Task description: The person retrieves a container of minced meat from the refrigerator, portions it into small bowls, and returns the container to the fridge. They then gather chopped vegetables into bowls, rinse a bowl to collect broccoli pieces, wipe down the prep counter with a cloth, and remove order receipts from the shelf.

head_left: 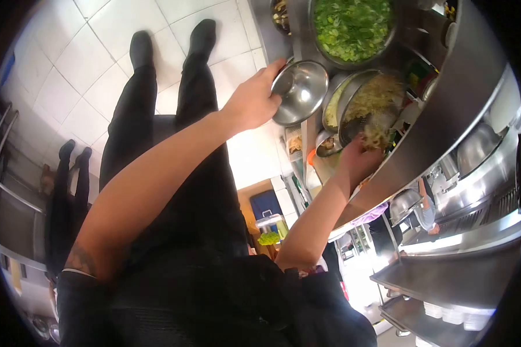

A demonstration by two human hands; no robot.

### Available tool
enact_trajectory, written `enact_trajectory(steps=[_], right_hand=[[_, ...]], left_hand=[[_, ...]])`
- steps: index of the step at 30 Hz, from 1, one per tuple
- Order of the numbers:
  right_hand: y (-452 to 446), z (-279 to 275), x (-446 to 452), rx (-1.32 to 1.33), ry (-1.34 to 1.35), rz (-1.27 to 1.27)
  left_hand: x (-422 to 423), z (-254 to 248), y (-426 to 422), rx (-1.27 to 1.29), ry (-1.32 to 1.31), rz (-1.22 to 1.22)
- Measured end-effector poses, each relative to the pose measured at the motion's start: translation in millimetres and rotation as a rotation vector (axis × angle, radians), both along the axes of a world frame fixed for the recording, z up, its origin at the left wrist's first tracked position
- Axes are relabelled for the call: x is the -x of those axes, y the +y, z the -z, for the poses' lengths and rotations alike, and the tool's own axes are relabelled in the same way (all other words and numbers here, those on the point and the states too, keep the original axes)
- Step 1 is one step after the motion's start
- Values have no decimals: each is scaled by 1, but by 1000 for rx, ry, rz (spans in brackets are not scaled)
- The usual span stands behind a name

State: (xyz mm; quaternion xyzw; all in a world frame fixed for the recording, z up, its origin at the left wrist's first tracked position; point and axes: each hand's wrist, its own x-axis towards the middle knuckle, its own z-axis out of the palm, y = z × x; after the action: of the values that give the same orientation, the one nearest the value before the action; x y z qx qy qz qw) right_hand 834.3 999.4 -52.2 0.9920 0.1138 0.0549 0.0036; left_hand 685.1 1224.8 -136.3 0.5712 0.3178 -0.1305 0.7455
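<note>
My left hand point(255, 95) grips the rim of a small, shiny metal bowl point(300, 92), thumb and fingers pinching its edge. The bowl is held beside the counter, tilted so its inside faces me, and no food shows in it. My right hand point(362, 159) is at a larger metal bowl of shredded pale yellow food point(376, 95). Its fingers are curled around a clump of that food at the near side, slightly blurred. What the shreds are I cannot make out. A large container of chopped green onions point(353, 29) stands beyond that bowl.
Smaller containers point(328, 143) of food sit along the counter edge near my right forearm. A steel shelf edge point(428, 127) runs close along the right of that hand. Other people stand farther off, one at left point(69, 191). White tiles point(81, 63) cover the floor.
</note>
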Motion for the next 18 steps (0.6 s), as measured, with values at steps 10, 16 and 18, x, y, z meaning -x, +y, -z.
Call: enact_trajectory(steps=[10,16,18], right_hand=[[121,30,92,-786,794,210],[125,8,87,-599,830,80],[134,5,86,-434,789,-216]], left_hand=[[21,14,8,-12,-88,-32],[49,22,24,560,5,-262],[47,15,26,582,-47,-304]])
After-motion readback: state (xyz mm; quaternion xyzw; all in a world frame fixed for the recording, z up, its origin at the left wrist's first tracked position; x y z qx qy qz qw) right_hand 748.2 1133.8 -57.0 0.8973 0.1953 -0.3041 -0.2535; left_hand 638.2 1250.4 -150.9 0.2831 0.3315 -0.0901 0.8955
